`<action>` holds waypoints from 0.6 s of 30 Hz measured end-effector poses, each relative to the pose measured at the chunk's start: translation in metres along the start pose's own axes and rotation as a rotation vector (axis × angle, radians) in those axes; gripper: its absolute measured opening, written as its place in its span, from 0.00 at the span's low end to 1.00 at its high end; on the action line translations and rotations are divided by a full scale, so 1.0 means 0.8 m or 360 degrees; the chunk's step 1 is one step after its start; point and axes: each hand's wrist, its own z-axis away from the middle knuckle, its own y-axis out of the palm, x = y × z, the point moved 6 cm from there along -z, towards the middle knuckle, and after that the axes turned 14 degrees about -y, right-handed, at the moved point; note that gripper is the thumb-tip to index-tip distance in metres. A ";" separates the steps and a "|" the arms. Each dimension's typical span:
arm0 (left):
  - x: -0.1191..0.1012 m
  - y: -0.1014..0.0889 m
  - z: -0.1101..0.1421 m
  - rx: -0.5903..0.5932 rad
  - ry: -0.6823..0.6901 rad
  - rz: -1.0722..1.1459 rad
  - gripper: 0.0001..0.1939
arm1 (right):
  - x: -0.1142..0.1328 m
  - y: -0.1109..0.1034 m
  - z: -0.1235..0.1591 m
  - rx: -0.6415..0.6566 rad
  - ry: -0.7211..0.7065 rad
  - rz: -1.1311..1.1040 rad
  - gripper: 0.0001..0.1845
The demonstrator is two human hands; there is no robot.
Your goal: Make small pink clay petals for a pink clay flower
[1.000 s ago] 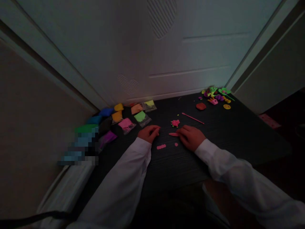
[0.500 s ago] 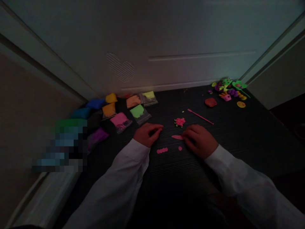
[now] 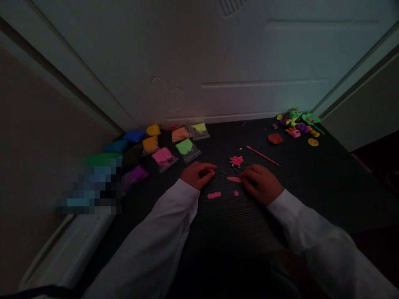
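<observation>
My right hand (image 3: pixel 262 185) rests on the dark table, its fingers closed on a pink, pointed clay knife (image 3: pixel 233 179) whose blade points left. My left hand (image 3: pixel 197 174) hovers at the left, thumb and forefinger slightly apart, with nothing visible between them. Between and below the hands lie a row of overlapping pink clay discs (image 3: pixel 214 195) and a single small pink clay disc (image 3: pixel 236 193). Just beyond the knife sits a pink clay flower (image 3: pixel 236 161) with green bits at its edge. A thin pink modelling stick (image 3: pixel 262 155) lies behind my right hand.
Bags of coloured clay, including a pink bag (image 3: pixel 164 158) and a green bag (image 3: pixel 187 149), line the left back. A reddish-brown clay lump (image 3: pixel 275 138) and several finished clay pieces (image 3: pixel 294 120) lie at the right back. A white panelled door (image 3: pixel 237 62) stands behind the table.
The head view has shifted a little, moving the scene slightly. My left thumb and forefinger have parted slightly. The right hand keeps its hold on the knife.
</observation>
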 end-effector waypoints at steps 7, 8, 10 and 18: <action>0.000 0.001 0.001 -0.0055 0.0030 0.0028 0.12 | -0.001 0.001 0.001 0.0011 -0.0007 -0.0036 0.10; 0.000 0.001 0.001 -0.0051 0.0037 0.0030 0.12 | -0.001 0.001 0.000 0.0010 -0.0006 -0.0043 0.10; 0.000 0.001 0.001 -0.0041 0.0051 0.0031 0.12 | 0.000 0.000 0.000 0.0007 -0.0003 -0.0061 0.10; -0.002 0.000 0.003 -0.0010 0.0091 0.0035 0.11 | -0.001 0.004 0.000 0.0037 0.0007 -0.0084 0.10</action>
